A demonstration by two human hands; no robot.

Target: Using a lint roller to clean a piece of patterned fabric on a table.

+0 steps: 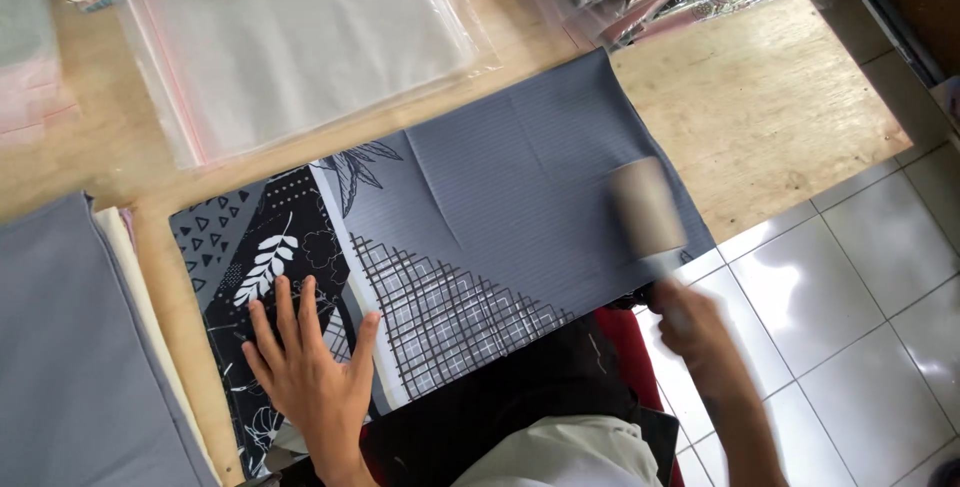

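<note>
One patterned cloth [470, 237], one lint roller [648, 212], two hands

- Left hand [312, 367], lower left of centre: palm down, fingers spread flat and pointing toward the top of the frame.
- Right hand [690, 322], lower right: blurred, fingers curled closed, forearm running to the bottom edge.

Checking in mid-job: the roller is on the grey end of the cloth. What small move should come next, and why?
Probably draw the lint roller in the right hand leftward across the folded grey cloth, toward the patterned end. The left hand lies flat there, pinning it, and the roller sits near the cloth's right edge.
</note>
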